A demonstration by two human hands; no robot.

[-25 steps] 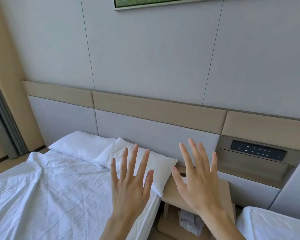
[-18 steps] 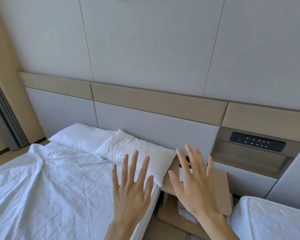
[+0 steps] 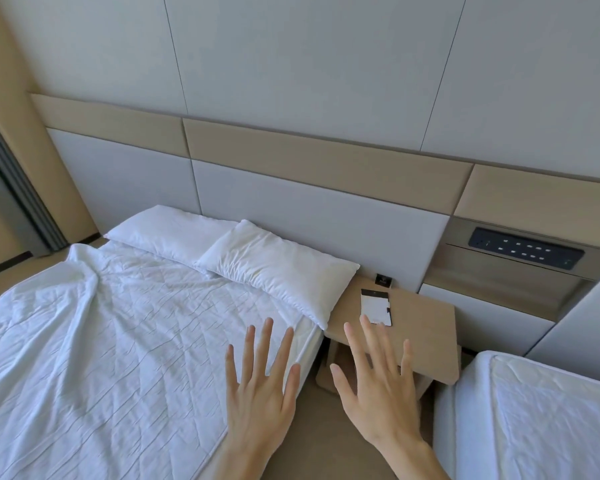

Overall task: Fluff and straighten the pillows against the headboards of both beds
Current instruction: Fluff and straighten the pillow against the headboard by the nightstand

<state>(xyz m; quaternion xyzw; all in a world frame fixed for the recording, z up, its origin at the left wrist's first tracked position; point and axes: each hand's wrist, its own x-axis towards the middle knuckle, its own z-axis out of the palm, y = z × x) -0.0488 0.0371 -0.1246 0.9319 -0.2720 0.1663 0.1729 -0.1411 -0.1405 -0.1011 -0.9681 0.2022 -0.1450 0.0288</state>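
Observation:
Two white pillows lie flat at the head of the left bed (image 3: pixel 101 341), against the padded headboard (image 3: pixel 309 220). The nearer pillow (image 3: pixel 278 268) overlaps the farther pillow (image 3: pixel 170 233) and its corner hangs over the bed's right edge. My left hand (image 3: pixel 260 386) hovers with fingers spread above the bed's right edge, short of the nearer pillow. My right hand (image 3: pixel 378 386) is spread too, over the gap by the nightstand. Both hold nothing. A corner of the second bed (image 3: pixel 534 417) shows at lower right; no pillow is visible on it.
A wooden nightstand (image 3: pixel 423 327) stands between the beds with a white notepad (image 3: pixel 376 306) and a small black object on it. A dark switch panel (image 3: pixel 525 252) sits in the wall recess above. A rumpled white duvet covers the left bed. A curtain edge is at far left.
The view has tilted down and drawn closer to the left bed. Both hands have dropped lower in the frame, still spread and empty. The notepad on the nightstand is now uncovered.

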